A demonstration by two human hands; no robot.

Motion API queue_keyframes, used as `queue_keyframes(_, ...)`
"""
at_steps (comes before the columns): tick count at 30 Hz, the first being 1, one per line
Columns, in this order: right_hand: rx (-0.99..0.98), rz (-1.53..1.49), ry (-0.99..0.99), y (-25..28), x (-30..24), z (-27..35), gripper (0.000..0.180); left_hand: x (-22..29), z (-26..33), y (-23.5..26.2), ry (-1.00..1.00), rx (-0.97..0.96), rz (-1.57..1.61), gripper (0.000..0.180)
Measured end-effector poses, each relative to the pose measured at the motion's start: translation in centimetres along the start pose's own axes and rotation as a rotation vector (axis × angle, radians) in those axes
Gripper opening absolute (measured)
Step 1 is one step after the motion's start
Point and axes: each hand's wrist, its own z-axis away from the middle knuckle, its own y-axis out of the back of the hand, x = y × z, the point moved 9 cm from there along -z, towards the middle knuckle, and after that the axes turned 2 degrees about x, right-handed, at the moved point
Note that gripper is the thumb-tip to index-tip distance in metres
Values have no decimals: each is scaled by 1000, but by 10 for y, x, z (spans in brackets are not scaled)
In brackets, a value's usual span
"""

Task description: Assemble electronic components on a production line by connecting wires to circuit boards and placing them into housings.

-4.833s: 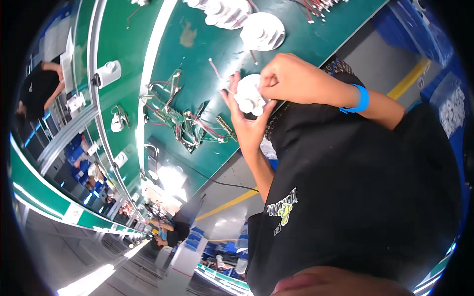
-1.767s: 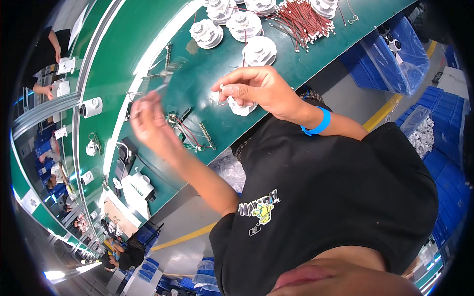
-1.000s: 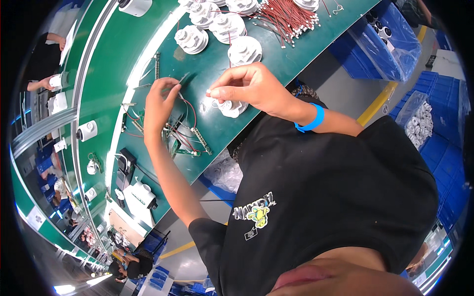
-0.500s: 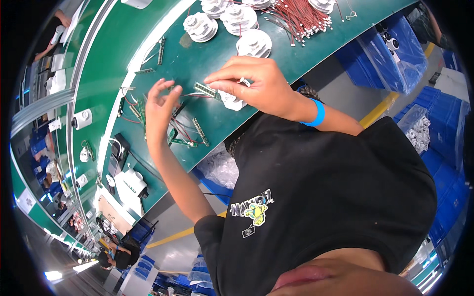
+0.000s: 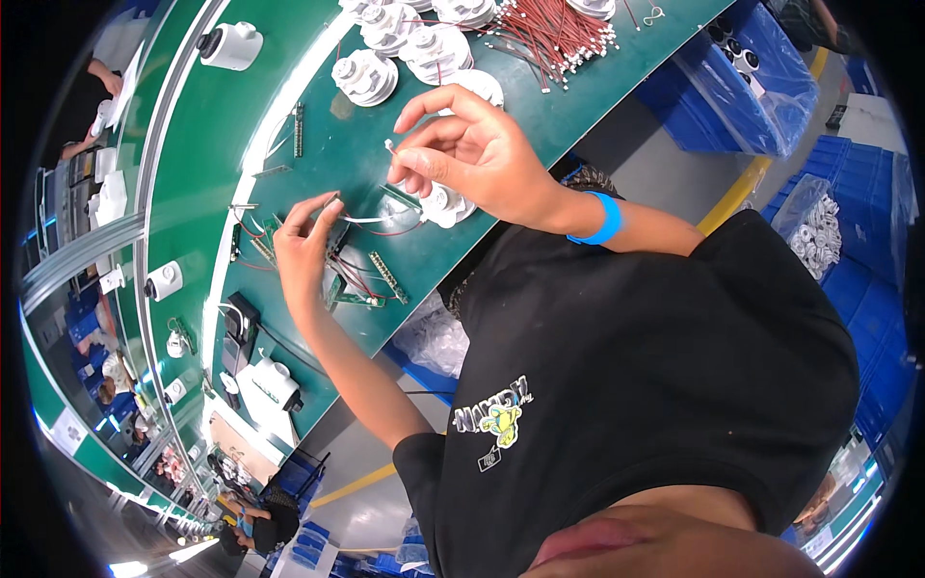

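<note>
My right hand [image 5: 472, 159], with a blue band at the wrist, is raised over the green bench. Its thumb and fingers pinch a thin wire that ends in a small white connector [image 5: 389, 144]. Below that hand sits a white round housing [image 5: 445, 205], and a narrow green circuit board [image 5: 400, 197] lies beside it. My left hand [image 5: 303, 246] is closed, thumb against fingers, at the edge of a tangle of wired boards; what lies between the fingertips is too small to make out. A white cable [image 5: 366, 220] stretches from near the left hand toward the housing.
Several white round housings [image 5: 366, 79] stand at the far side, beside a heap of red wires [image 5: 554, 39]. Another strip board [image 5: 387, 276] lies near the bench edge. A white camera [image 5: 275, 383] and a black device [image 5: 241, 332] are at the left. Blue bins [image 5: 742, 96] stand at the right.
My right hand has let go of the strip board, which now lies by the housing, and holds up a connector. My left fingers have gone from spread to pinched.
</note>
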Motion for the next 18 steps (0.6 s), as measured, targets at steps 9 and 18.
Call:
queue_keyframes(9,43,265,155,-1,-9,1,21,25,34,5,-339,9,747,24)
queue_keyframes(18,16,441,222,-8,-16,2,24,11,83,-22,-153,168,1463,53)
